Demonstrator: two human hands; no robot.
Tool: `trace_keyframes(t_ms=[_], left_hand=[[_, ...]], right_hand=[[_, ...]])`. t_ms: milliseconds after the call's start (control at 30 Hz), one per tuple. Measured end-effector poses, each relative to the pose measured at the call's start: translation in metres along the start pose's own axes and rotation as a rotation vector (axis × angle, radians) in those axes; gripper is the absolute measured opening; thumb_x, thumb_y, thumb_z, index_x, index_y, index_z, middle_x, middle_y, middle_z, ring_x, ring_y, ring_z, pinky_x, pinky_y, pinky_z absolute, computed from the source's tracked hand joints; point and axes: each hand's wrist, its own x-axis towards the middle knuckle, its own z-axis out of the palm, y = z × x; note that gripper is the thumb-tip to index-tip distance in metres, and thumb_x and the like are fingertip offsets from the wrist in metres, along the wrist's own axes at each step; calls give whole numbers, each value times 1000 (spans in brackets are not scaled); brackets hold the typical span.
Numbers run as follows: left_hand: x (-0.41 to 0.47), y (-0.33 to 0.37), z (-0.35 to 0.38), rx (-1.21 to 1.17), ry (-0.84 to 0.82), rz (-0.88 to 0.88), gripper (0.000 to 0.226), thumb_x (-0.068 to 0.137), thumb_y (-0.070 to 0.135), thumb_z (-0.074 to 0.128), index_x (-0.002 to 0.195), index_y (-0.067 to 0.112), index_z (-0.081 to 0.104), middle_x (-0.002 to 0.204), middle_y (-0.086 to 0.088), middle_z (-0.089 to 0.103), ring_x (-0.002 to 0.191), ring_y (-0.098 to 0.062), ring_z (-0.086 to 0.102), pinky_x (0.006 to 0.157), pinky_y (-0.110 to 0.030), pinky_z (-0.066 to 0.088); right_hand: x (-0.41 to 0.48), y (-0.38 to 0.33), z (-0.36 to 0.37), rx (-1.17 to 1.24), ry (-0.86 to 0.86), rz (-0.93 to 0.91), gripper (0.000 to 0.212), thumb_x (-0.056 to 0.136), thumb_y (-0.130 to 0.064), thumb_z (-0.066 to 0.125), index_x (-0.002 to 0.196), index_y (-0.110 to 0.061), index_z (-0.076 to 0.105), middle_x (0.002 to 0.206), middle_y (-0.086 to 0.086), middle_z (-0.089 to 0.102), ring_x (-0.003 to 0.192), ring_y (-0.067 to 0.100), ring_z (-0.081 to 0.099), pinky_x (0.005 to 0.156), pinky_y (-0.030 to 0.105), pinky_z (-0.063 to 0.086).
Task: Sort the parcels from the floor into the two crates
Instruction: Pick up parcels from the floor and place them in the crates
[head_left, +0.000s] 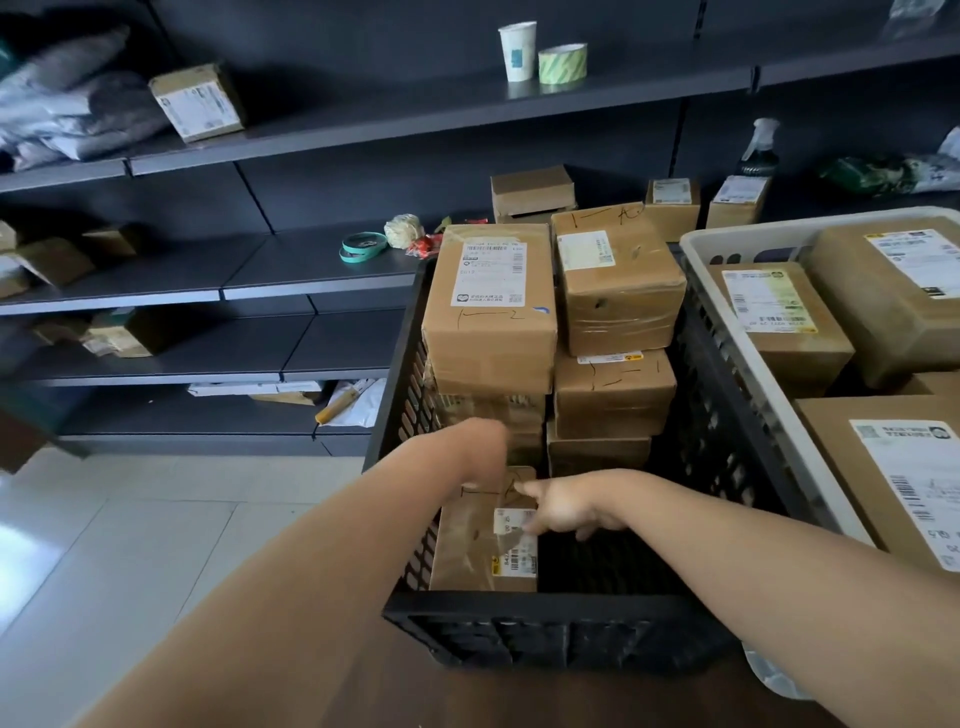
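A brown parcel (470, 545) with a white label stands tilted in the near left corner of the black crate (545, 618). My left hand (485, 441) curls down over the parcel's far top edge, its fingers hidden behind it. My right hand (563, 506) grips the parcel's upper right edge, thumb on top. Behind them, stacked cardboard parcels (491, 306) fill the far half of the black crate, and the top ones rise above its rim. The white crate (753, 374) stands on the right, holding several labelled parcels (779, 317).
Dark metal shelving (311, 119) runs along the back, carrying boxes, grey mail bags, tape rolls, a paper cup and a spray bottle. Pale tiled floor (104, 545) lies to the left of the black crate. Its near right part is dark and bare.
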Motion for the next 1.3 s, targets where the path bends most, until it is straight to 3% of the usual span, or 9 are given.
trace_keyframes(t_ms=[233,367,533,667,800,967,1033,1233,1300], left_hand=[[-38,-7,-22,-208,298,57,32,97,31,57,121,13,68,115,-5,68,107,-24,63,96,-37,53],[-54,-18,-36,-200,307,-70,33,93,36,64,110,8,71,103,-9,72,93,-23,66,80,-32,54],[-79,-20,-55,-199,473,-152,42,93,42,63,123,12,62,109,-5,63,107,-25,60,85,-32,47],[-79,-24,-64,-515,701,-306,78,79,58,71,132,9,42,121,-7,53,110,-24,56,83,-35,49],[-71,-15,-65,-1006,672,-151,75,93,44,62,149,10,26,142,-6,47,107,-15,48,83,-30,41],[-68,-31,-58,-833,824,-321,53,99,48,42,128,6,53,117,-7,62,89,-18,51,71,-29,38],[-65,-35,-56,-808,782,-325,45,100,45,38,105,7,61,107,-12,67,78,-19,52,61,-30,38],[-63,-32,-44,-1006,717,-239,37,93,37,58,121,15,48,112,-1,60,100,-23,60,86,-44,56],[-69,-29,-40,-1116,677,-189,37,90,37,64,116,16,46,112,-3,62,98,-24,65,79,-49,61]], right_hand=[[-34,-4,-21,-86,513,-122,49,95,-29,56,142,-19,46,143,5,50,129,24,49,108,35,40],[-60,-10,-30,-34,716,-131,38,95,-33,52,132,-26,49,130,-4,57,117,19,55,96,35,48],[-84,-17,-36,96,924,-229,44,92,-34,58,131,-23,42,132,0,47,117,20,53,97,40,48],[-91,-33,-39,217,954,-415,69,94,-32,59,150,-18,23,154,2,31,137,21,39,111,38,37],[-91,-46,-42,433,859,-480,75,97,-35,54,156,-22,10,159,-1,28,143,22,32,116,44,31],[-95,-46,-49,448,1020,-410,56,98,-46,45,145,-17,36,106,-6,57,93,14,57,85,31,44],[-92,-45,-49,463,934,-391,54,97,-45,47,144,-19,39,123,0,57,105,18,59,94,35,48],[-100,-41,-39,394,851,-448,52,98,-25,54,147,-25,38,141,-2,53,127,19,51,97,37,47],[-110,-31,-41,366,864,-448,50,97,-24,54,145,-26,40,137,-5,55,125,18,52,96,35,47]])
